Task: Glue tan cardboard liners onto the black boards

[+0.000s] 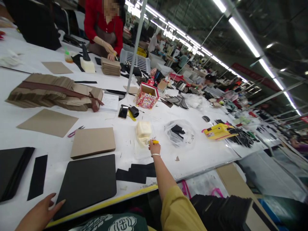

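Note:
My right hand (154, 148) is closed around a small yellow-handled tool (156, 141); its working end is too small to make out. Just beyond that hand stands a cream-coloured plastic container (143, 131), lying on a clear sheet. At the lower left, my left hand (39, 211) has its fingers apart, with the thumb tip at the near corner of a black rounded panel (89, 183). Several black strips (137, 172) overlap to the right of this panel. Behind it sits a stack of brown boards (93, 141).
Scissors (75, 131), a phone (123, 111), a patterned box (146, 95) and a clear bag (179, 133) with black pieces lie on the white table (149, 160). A tied bundle of brown boards (53, 91) is farther left. Across the table, a person in red (103, 35) handles boards.

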The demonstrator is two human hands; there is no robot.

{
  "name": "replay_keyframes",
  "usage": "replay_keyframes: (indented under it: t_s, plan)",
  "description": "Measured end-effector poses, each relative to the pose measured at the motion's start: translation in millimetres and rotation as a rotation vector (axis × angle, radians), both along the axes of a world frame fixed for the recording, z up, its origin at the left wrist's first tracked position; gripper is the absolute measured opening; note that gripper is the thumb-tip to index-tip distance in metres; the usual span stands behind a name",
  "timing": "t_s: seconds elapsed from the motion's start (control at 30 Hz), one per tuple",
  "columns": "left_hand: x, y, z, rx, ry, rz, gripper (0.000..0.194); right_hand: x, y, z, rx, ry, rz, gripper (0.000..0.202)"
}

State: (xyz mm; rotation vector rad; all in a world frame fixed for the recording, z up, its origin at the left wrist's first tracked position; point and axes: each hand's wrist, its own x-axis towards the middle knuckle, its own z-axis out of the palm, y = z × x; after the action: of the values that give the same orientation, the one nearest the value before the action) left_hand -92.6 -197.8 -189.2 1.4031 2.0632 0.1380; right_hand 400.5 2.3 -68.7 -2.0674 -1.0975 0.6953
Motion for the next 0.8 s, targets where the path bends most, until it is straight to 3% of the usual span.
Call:
replay_keyframes:
  t_s: [0.1,0.2,0.33,0.43,0.57,0.67,0.73,0.8]
  plan:
    - [-14.3,7.2,14.1,0.058,-0.035,0.037,0.058,-1.8,9.9,-9.2,-0.054,-0.023,0.074,0.023]
    - [-15.7,21.3,45.9,0.173,0.011,0.012,0.056,-2.4,4.8,-9.3,-0.026,-0.07,0.199,0.022]
    - [10.7,50.9,92.0,0.418,0.017,-0.158,0.054,-0.6,-13.8,-5.2,0.108,-0.268,0.448,0.026]
    - [41.3,81.7,112.3,0.491,0.018,-0.331,0.041,-0.3,-27.3,1.0,0.12,-0.26,0.458,0.031]
    - [80.2,121.6,117.0,0.474,0.04,-0.55,0.039,-8.5,-35.3,17.8,0.004,-0.114,0.209,0.036]
    - [103.3,142.7,109.2,0.451,0.105,-0.68,0.046,-39.8,-27.4,31.3,0.01,-0.059,0.087,0.037]
    - [114.4,151.0,102.4,0.409,0.138,-0.715,0.052,-82.2,-17.0,37.2,0.061,-0.004,0.133,0.037]
    - [121.5,154.7,96.3,0.368,0.151,-0.703,0.056,-138.9,-6.0,38.8,0.079,0.09,0.294,0.037]
